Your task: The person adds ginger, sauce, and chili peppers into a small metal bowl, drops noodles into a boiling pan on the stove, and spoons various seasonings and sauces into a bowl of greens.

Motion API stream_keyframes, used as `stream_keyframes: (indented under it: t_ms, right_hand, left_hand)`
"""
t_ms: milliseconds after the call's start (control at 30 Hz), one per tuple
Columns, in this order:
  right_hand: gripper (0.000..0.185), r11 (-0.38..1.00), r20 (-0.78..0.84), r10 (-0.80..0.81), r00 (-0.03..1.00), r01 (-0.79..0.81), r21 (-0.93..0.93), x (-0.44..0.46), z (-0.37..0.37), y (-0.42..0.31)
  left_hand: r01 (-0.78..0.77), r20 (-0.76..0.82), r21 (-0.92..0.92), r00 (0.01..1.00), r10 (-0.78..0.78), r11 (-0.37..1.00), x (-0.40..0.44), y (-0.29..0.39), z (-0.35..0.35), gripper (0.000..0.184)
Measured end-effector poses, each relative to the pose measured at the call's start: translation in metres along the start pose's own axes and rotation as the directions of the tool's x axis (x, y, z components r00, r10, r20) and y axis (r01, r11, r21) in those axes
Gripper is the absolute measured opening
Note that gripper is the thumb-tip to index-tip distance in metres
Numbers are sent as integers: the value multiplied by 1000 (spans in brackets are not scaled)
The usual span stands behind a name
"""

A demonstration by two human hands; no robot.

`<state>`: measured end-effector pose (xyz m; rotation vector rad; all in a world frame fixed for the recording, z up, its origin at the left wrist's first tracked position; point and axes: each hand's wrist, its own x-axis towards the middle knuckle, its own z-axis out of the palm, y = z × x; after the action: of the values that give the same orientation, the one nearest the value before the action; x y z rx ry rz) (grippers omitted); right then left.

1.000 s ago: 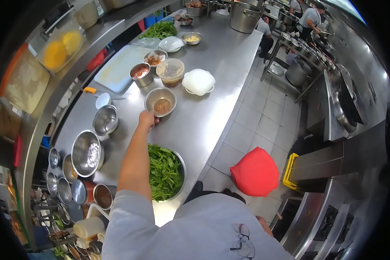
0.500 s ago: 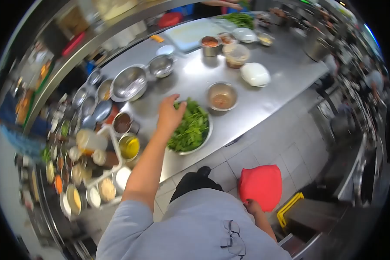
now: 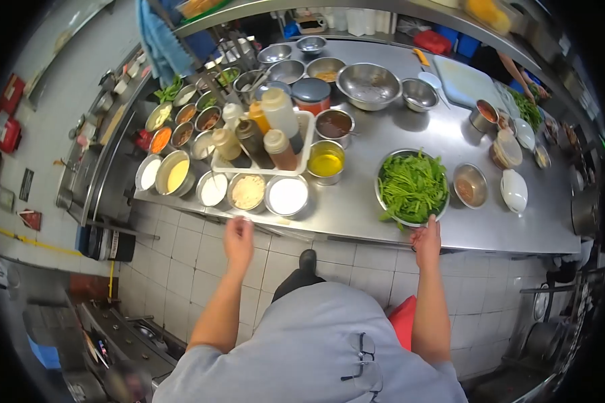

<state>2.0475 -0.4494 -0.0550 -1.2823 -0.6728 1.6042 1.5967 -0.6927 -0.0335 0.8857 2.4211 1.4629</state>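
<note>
My right hand point(image 3: 427, 236) is at the near rim of a steel bowl of green leaves point(image 3: 413, 187), its fingers close together at the edge; whether they pinch the rim is hard to make out. My left hand point(image 3: 239, 236) hovers over the floor just off the table's front edge, fingers curled, nearest to the bowl of pale crumbs point(image 3: 247, 192) and the bowl of white powder point(image 3: 286, 195). Right of the leaves stands a small steel bowl with brown sauce point(image 3: 470, 185). A pot of yellow oil point(image 3: 326, 161) stands to their left.
A white basket point(image 3: 305, 144) holds several squeeze bottles. Steel bowls, the largest one point(image 3: 368, 86) among them, line the table's back. A cutting board point(image 3: 465, 80) and white dishes point(image 3: 514, 191) lie to the right. A co-worker's arm point(image 3: 514, 70) reaches in at the back right.
The view has swung left. My left hand has left the leaves and come back to the table's front edge. My right hand has come up from beside the red stool to the leaf bowl.
</note>
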Motion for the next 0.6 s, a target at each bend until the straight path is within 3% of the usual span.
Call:
stream_keyframes:
  t_ms: [67, 133, 200, 267, 400, 467, 533, 600]
  right_hand:
    - [40, 996, -26, 12, 1000, -14, -87, 19, 17, 18]
    - [34, 985, -197, 15, 980, -49, -166, 23, 32, 29]
    - [33, 985, -165, 17, 986, -45, -167, 15, 43, 35]
    - [33, 994, -186, 45, 982, -62, -91, 7, 53, 45]
    - [37, 996, -164, 31, 986, -43, -74, -12, 62, 71]
    - [39, 995, -177, 16, 984, -34, -95, -19, 70, 73]
    - [43, 992, -196, -1, 981, -24, -122, -29, 74, 77]
    - [45, 994, -211, -18, 977, -5, -107, -28, 70, 83]
  left_hand:
    - [31, -209, -70, 977, -45, 997, 59, -31, -21, 34]
    - [-14, -259, -42, 966, 3, 999, 114, -26, -44, 38]
    - [-35, -256, 29, 966, 42, 999, 163, -12, -57, 42]
    - [-23, -174, 165, 983, 53, 986, 223, -38, -54, 47]
    - [-22, 42, 208, 999, 14, 978, 291, -61, -38, 39]
    - [31, 428, 169, 898, -102, 985, 300, -40, -51, 30]
    - [20, 416, 150, 905, -82, 988, 273, -4, -75, 29]
    - [-296, 237, 173, 938, 251, 940, 241, 10, -94, 25]
